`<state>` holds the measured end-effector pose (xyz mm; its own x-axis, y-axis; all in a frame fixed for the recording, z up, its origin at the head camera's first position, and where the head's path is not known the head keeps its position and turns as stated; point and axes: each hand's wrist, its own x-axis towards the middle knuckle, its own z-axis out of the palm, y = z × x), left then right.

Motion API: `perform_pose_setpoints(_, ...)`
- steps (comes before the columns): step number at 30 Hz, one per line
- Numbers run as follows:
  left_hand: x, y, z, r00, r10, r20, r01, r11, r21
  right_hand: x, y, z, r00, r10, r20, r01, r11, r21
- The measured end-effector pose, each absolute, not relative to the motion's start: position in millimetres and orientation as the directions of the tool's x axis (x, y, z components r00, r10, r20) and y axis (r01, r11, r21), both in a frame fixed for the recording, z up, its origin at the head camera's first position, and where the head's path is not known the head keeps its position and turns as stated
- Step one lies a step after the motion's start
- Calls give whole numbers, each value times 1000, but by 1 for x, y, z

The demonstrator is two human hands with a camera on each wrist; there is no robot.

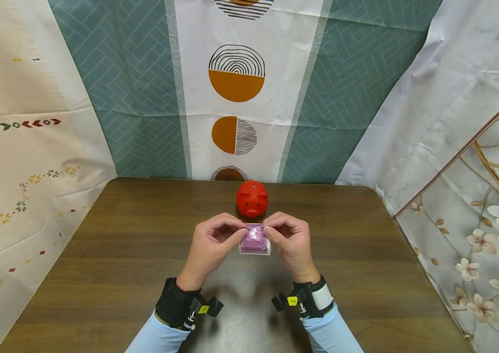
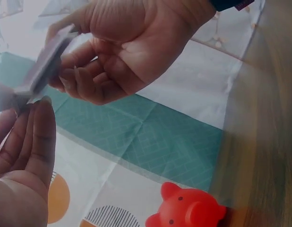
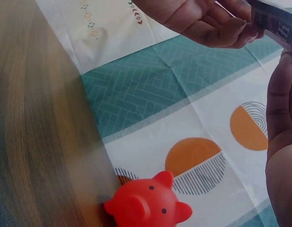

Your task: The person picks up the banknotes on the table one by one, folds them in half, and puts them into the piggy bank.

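Note:
Between both hands, over the table in the head view, is a small purple banknote (image 1: 255, 245) with a white edge, folded to a short rectangle. My left hand (image 1: 207, 247) pinches its left upper corner between thumb and fingers, and my right hand (image 1: 293, 242) pinches the opposite corner the same way. Seen nearly edge-on in the left wrist view, the banknote (image 2: 44, 66) looks layered. Just beyond the fingertips stands a red piggy bank (image 1: 252, 200), its snout facing me and a slot on top. It also shows low in the right wrist view.
The brown wooden table (image 1: 143, 235) ends just behind the piggy bank. Patterned cloth (image 1: 236, 166) hangs at its back edge, with more printed cloth at both sides. A black strap with a small camera (image 1: 178, 304) sits on each wrist over light blue sleeves.

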<state>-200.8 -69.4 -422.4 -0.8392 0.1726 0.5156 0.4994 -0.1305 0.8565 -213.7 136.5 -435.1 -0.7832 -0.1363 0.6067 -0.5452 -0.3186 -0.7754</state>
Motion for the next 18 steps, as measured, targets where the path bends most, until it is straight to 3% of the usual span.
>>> perform_pose_setpoints(18, -199, -65, -425, -835, 181, 519, 509, -104, 855, -211, 138, -435, -768, -131, 627, -598, -203, -775)
